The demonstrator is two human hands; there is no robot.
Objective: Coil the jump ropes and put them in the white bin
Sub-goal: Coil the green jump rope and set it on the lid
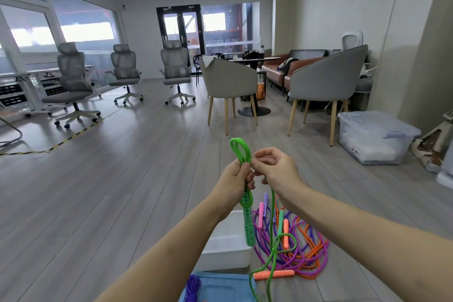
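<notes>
Green rope (241, 152) between both hands

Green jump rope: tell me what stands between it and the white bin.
Nothing visible does. The left hand grips the green jump rope, whose handle hangs right over the white bin. The right hand pinches its loops; the bin's open top looks unobstructed.

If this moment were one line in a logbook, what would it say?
stage: coiling | left hand: grips green rope loops | right hand: pinches same rope | white bin: on floor | other ropes: tangled on floor
</notes>
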